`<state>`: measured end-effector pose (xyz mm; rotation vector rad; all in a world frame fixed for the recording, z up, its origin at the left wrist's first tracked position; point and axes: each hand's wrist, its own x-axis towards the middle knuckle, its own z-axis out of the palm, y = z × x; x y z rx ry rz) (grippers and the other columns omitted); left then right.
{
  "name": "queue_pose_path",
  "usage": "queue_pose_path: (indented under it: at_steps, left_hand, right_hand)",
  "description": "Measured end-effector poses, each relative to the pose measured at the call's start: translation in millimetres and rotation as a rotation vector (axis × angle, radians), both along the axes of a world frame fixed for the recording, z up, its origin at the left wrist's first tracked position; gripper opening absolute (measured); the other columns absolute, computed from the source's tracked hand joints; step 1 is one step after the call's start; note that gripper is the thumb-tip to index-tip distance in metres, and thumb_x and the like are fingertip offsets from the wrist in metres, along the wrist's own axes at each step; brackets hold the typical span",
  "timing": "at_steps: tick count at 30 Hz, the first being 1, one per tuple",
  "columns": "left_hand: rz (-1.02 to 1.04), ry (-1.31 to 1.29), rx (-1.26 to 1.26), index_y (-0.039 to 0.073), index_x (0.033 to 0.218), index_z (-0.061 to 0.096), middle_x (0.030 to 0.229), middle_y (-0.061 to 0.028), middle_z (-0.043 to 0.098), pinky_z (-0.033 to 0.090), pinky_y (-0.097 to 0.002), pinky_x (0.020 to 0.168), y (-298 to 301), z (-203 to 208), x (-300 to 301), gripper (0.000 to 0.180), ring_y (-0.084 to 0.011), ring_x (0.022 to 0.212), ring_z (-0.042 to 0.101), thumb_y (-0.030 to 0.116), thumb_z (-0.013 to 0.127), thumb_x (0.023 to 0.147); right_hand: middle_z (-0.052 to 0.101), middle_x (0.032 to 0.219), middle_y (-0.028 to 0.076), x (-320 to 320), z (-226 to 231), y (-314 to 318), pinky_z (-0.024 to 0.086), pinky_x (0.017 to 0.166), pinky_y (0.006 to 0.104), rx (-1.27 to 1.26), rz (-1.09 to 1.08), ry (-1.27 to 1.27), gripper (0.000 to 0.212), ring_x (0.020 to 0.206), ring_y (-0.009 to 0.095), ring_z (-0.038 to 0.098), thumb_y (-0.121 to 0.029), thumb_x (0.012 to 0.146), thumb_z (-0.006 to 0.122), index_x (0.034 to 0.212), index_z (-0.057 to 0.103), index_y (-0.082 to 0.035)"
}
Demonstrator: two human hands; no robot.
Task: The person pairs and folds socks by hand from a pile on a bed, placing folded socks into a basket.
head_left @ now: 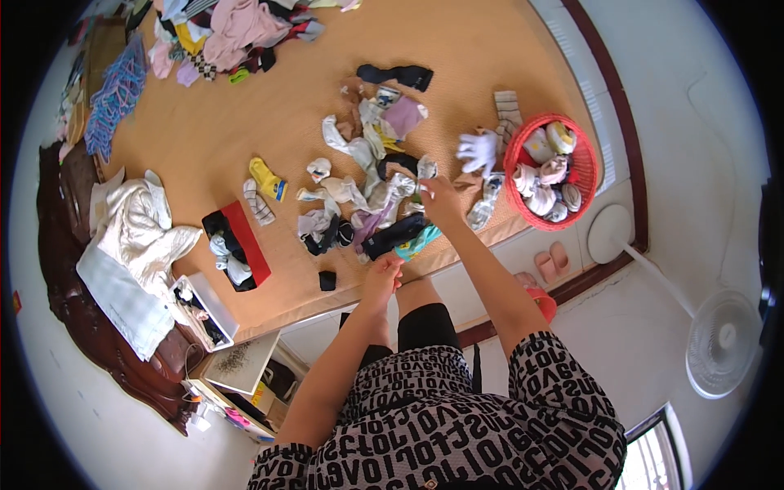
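Observation:
A loose heap of socks (339,192) in white, grey, purple and black is spread on the tan mat before me. My left hand (382,278) is at the heap's near edge, fingers curled at the end of a teal sock (420,242). Beside that sock lies a black sock (394,237). Over the heap's right side reaches my right hand (442,202), its fingers apart, close to a grey patterned sock (426,167). Whether its fingertips touch any fabric is hard to see.
A red basket (512,184) with rolled socks stands at right, white gloves (478,151) beside it. At left are a red-and-black box (251,245), a white bin (224,306) and yellow socks (265,178). Clothes (241,33) lie far left; a fan (723,343) stands right.

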<state>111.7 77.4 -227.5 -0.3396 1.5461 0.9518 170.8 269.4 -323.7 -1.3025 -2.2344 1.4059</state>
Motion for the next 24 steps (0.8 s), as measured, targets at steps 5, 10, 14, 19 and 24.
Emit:
queue_pose_path:
  at_steps: [5,10,14,19,24]
  left_hand:
    - [0.052,0.007,-0.013,0.009,0.097,0.059,0.070,0.0025,0.050,0.033,-0.0170,0.043,-16,-5,-6,0.017,-0.0043,0.045,0.041,0.024,0.053,0.090]
    - [0.165,0.004,-0.015,0.009,0.100,0.059,0.071,0.0035,0.050,0.034,-0.0166,0.044,-22,1,-16,0.019,-0.0036,0.048,0.042,0.023,0.052,0.090]
    - [0.247,0.016,-0.034,0.009,0.100,0.060,0.071,0.0044,0.050,0.034,-0.0170,0.045,-47,-2,-32,0.019,-0.0034,0.051,0.043,0.023,0.051,0.090]
    - [0.324,-0.016,-0.003,0.010,0.100,0.059,0.071,0.0047,0.050,0.035,-0.0176,0.046,-56,-10,-39,0.018,-0.0038,0.052,0.044,0.022,0.051,0.090]
    - [0.393,-0.033,0.013,0.009,0.099,0.059,0.071,0.0044,0.050,0.035,-0.0182,0.047,-60,-14,-43,0.017,-0.0041,0.052,0.044,0.021,0.051,0.090]
  right_hand:
    - [0.048,0.117,0.008,-82,-24,-4,0.044,0.085,0.0377,0.110,0.089,-0.024,0.026,0.108,0.029,0.046,-0.018,0.074,0.063,0.100,0.064,-0.015]
    - [0.051,0.114,0.008,-116,-42,4,0.045,0.081,0.0360,0.136,0.112,-0.225,0.022,0.102,0.028,0.050,-0.021,0.075,0.063,0.094,0.066,-0.011]
    - [0.062,0.084,0.011,-128,-14,-18,0.047,0.072,0.0349,-0.119,0.187,0.253,0.024,0.076,0.027,0.059,-0.027,0.075,0.063,0.085,0.067,-0.006]
    - [0.060,0.096,0.010,-127,-8,10,0.048,0.073,0.0351,-0.051,0.394,-0.015,0.019,0.085,0.026,0.058,-0.026,0.075,0.063,0.083,0.068,-0.008]
    - [0.053,0.117,0.008,-155,-27,49,0.036,0.092,0.0446,0.521,0.324,-0.144,0.016,0.114,0.029,0.044,-0.025,0.076,0.061,0.084,0.069,-0.013]
